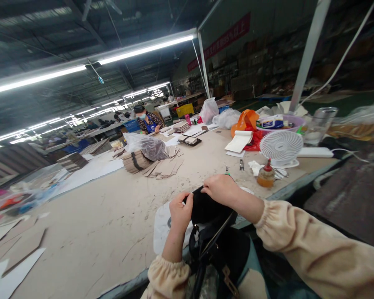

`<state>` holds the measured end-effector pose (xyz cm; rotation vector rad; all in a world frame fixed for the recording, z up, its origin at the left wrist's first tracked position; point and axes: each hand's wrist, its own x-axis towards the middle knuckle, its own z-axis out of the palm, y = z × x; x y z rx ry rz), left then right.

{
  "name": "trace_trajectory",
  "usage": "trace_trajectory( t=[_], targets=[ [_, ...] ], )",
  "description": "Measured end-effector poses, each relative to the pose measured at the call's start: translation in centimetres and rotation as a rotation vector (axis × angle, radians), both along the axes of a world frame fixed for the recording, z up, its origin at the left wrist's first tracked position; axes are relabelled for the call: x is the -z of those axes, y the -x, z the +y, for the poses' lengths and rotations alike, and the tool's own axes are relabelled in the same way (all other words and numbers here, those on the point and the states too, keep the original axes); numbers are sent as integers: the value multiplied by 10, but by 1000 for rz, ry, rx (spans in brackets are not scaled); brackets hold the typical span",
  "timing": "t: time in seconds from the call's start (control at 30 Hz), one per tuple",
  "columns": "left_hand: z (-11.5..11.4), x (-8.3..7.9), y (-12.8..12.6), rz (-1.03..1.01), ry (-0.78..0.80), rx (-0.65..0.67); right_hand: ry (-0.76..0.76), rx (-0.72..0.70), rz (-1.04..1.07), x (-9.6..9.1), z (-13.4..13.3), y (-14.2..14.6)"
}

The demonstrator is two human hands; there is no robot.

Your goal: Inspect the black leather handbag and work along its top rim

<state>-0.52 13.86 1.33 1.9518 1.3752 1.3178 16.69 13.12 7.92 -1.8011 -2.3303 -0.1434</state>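
A black bag (227, 245) with straps and metal fittings rests against the front edge of the worktable (112, 216). My left hand (181, 211) pinches the left side of the bag's black upper edge between thumb and fingers. On the right side of that same edge, my right hand (221, 190) is closed on the black material, its fingers curled down. Between the two hands the dark fabric is stretched out. A white sheet (162, 228) lies partly under the bag. The inside of the bag is too dark to make out.
Right of my hands are a glue bottle (266, 174), small clippers (241, 164) and a white fan (281, 147). Stacked brown pieces (137, 161) lie beyond, near a plastic bag (146, 145). Across the table sits a co-worker (149, 122). Cut sheets (21, 253) lie at left.
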Motion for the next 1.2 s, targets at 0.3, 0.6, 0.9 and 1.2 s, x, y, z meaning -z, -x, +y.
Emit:
trace_trajectory(
  t=[0.3, 0.6, 0.9, 1.2],
  targets=[
    [5, 2, -1, 32, -47, -30, 9, 33, 10, -3, -2, -15],
    [1, 2, -1, 56, -41, -13, 17, 70, 38, -3, 1, -16],
    [1, 2, 0, 81, -48, 31, -1, 85, 33, -5, 1, -13],
    [9, -21, -2, 387, 46, 103, -18, 75, 20, -3, 3, -10]
  ],
)
